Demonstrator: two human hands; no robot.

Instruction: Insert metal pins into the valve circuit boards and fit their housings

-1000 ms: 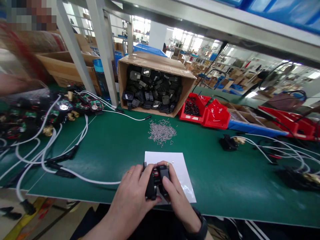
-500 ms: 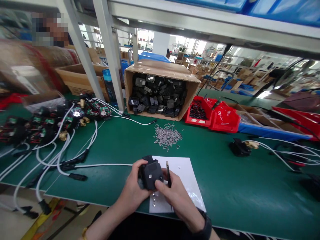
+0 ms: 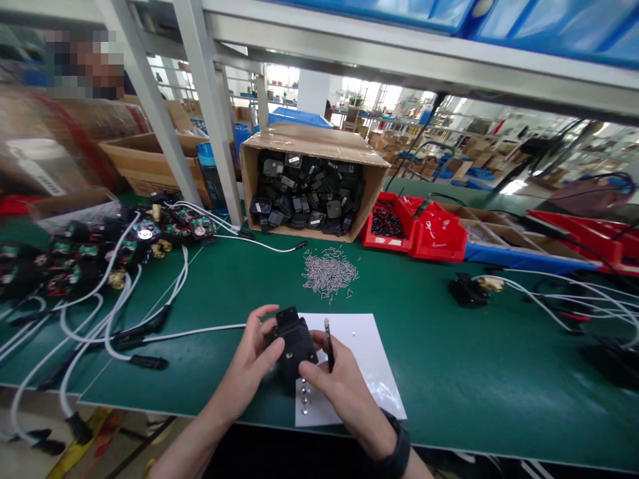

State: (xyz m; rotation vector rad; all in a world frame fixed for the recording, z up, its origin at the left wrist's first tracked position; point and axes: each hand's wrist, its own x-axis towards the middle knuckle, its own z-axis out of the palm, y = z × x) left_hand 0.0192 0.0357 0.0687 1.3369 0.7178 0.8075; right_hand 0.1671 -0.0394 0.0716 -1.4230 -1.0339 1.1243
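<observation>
A black plastic housing [image 3: 295, 346] with a small round silvery spot on its face is held over the near edge of the table. My left hand [image 3: 252, 366] is at its left side, thumb against the face and index finger lifted off. My right hand [image 3: 339, 382] grips the right side, thumb on the lower front. A thin dark stick-like tool [image 3: 329, 349] with a pale tip stands up between the right fingers; its kind is unclear. Beneath lies a white sheet [image 3: 377, 372] with several small shiny round pieces [image 3: 304, 400] in a column.
Loose screws [image 3: 329, 273] are heaped behind the sheet. A carton [image 3: 314, 136] of black housings stands at the back, beside red bins [image 3: 439, 233]. Opened units with white cables [image 3: 120, 259] crowd the left; another black unit [image 3: 469, 291] lies right. A metal frame [image 3: 190, 100] rises behind.
The housing has tilted more upright and shifted slightly left. My left fingers have loosened and spread, with the thumb now on its face. The right hand keeps its grip and the tool.
</observation>
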